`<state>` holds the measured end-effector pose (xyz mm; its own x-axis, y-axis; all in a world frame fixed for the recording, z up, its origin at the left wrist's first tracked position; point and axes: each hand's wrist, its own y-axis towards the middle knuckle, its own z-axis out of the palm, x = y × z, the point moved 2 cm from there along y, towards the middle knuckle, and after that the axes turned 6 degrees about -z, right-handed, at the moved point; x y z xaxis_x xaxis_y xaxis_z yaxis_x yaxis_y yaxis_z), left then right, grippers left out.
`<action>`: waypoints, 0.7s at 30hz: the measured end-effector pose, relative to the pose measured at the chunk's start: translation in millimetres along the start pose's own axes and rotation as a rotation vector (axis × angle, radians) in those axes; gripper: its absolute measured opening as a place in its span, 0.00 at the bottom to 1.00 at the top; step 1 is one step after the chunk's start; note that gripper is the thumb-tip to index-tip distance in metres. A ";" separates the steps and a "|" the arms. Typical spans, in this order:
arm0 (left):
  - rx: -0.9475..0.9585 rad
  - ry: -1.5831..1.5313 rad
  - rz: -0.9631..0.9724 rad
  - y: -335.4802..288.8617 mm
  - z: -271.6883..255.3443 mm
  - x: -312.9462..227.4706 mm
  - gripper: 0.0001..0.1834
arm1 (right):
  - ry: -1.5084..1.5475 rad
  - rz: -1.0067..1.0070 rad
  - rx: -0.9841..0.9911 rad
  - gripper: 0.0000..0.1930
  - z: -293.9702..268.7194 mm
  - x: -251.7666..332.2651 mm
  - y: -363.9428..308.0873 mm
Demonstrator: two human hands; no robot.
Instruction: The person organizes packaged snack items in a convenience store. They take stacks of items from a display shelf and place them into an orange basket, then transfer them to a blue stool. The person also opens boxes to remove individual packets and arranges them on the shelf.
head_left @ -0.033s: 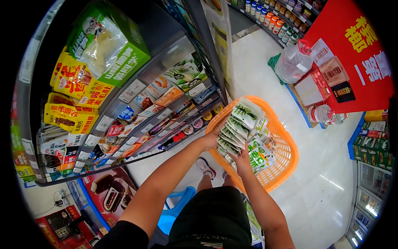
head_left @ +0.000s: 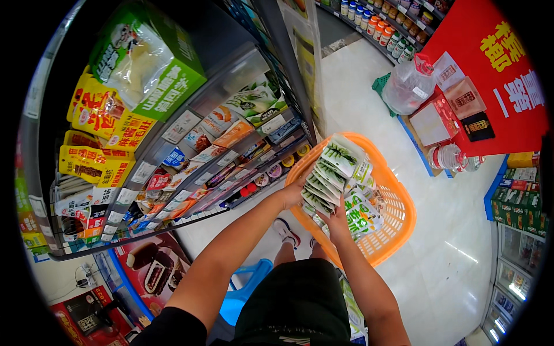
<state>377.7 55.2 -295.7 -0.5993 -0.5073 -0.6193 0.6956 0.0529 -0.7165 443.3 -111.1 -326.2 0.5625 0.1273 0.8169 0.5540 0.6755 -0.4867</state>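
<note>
**Other poster:** So what's your grip like?

**Me:** Two-handed. My left hand [head_left: 295,194] has the stack of green-and-white packets [head_left: 324,187] at its 9 o'clock side, my right hand [head_left: 336,215] has it at 6. Both are closed in on it, though I can't tell what the fingertips underneath are doing.

**Other poster:** Where's the stack sitting?

**Me:** Over the 10–11 o'clock part of an orange basket [head_left: 407,214], fanned out in overlapping layers. More green-and-white bags [head_left: 365,214] lie in the basket, toward 4–5 o'clock from the stack.

**Other poster:** Anything sketchy?

**Me:** The fan, imo. Slick-looking packs, nobody holding the 12 o'clock end, so a loosened right hand could let the top ones slide. Squeezing harder might bow them and pop some out. If the left slips, I'd guess a few go over the 9 o'clock rim, down by my shoe [head_left: 287,232]. Further out, there's a blue stool [head_left: 245,291] around 8 and a snack rack [head_left: 213,55] around 10, so swinging wide could mean a bump.
</note>
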 end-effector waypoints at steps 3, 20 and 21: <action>-0.060 0.060 -0.014 -1.3 5.2 -6.3 0.36 | 0.071 0.086 -0.014 0.39 5.1 7.7 5.4; -0.238 0.246 0.111 16.6 5.7 20.8 0.51 | -0.254 -0.258 0.093 0.44 -14.5 -41.5 33.1; -0.252 0.279 0.110 12.7 7.7 18.7 0.52 | -0.169 -0.216 0.103 0.43 -14.9 -41.5 30.2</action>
<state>378.4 39.7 -313.9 -0.6357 -0.2353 -0.7352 0.6630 0.3214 -0.6761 445.9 -106.8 -379.5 0.3230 0.0855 0.9425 0.5798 0.7693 -0.2685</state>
